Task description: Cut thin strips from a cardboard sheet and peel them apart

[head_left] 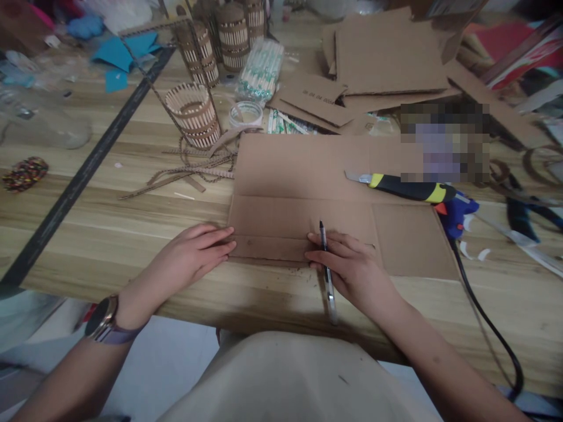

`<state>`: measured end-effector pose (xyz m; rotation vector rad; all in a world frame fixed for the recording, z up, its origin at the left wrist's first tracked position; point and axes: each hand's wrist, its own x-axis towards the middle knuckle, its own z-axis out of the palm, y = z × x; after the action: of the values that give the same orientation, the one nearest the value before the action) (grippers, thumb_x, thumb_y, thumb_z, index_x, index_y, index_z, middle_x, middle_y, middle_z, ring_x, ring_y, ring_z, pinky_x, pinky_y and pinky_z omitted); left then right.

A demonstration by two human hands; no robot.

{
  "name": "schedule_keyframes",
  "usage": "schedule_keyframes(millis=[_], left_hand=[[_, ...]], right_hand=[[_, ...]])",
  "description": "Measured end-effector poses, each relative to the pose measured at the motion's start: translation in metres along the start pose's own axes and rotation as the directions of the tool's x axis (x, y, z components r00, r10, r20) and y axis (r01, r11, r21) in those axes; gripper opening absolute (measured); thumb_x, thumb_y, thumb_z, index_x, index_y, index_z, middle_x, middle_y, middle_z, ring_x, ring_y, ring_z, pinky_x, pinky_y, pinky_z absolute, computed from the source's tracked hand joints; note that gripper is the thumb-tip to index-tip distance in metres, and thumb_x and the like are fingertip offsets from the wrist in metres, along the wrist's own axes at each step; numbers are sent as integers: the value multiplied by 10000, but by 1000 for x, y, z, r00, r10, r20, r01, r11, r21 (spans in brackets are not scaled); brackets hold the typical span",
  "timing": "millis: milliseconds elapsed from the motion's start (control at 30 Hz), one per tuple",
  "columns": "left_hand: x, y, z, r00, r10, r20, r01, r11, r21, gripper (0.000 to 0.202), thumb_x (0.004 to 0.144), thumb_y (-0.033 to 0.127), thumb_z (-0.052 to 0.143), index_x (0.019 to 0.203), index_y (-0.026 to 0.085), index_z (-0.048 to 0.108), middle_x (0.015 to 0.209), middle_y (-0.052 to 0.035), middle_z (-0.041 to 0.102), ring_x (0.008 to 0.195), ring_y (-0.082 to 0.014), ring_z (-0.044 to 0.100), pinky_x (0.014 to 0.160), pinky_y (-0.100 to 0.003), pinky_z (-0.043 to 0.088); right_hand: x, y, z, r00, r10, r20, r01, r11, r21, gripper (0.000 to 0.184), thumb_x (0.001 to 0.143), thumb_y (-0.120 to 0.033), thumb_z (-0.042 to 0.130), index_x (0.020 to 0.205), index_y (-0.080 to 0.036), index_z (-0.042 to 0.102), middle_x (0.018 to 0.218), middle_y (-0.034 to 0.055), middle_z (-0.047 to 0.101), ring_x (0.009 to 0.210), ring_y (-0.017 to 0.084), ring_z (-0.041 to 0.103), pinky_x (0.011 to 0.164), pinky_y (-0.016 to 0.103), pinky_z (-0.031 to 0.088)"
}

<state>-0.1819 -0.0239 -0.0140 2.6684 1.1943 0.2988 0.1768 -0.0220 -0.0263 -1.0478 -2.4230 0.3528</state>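
Note:
A creased sheet of brown cardboard lies flat before me, with a narrow cardboard strip along its near edge. My left hand has its fingers stretched out, their tips touching the strip's left end. At the other end, my right hand holds a pen between its fingers, black tip pointing away from me. Its fingertips also rest on the strip. A black and yellow utility knife lies across the sheet's right part, blade showing, beside a blue glue gun.
Behind the sheet are a tape roll, a stick basket and bagged sticks. Cardboard pieces are stacked at the back right. Cardboard strips and a long black ruler lie leftward. A black cord runs along the right.

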Motion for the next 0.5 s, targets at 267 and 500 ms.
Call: schedule_keyframes(millis=[267,500], left_hand=[[1,4,-3,1000,-16,-4,16,999,41,322,1064,306,461,1137,262,771,1346,-76,669,1196,-266,563,1024,-437,495],[21,5,-20,948,-54,314,80,994,-69,431,1024,151,348,1261,234,698,991,-53,620,853,-175,586,743,-261,471]], right_hand=[[1,1,0,999,-48,-24,47,998,-41,213,980,-183,560,1027,-223,764,1256,98,744,1138,276,683,903,435,603],[2,2,0,998,-49,-26,48,998,-39,200,987,-195,555,1024,-222,751,1247,86,747,1138,271,675,907,431,604]])
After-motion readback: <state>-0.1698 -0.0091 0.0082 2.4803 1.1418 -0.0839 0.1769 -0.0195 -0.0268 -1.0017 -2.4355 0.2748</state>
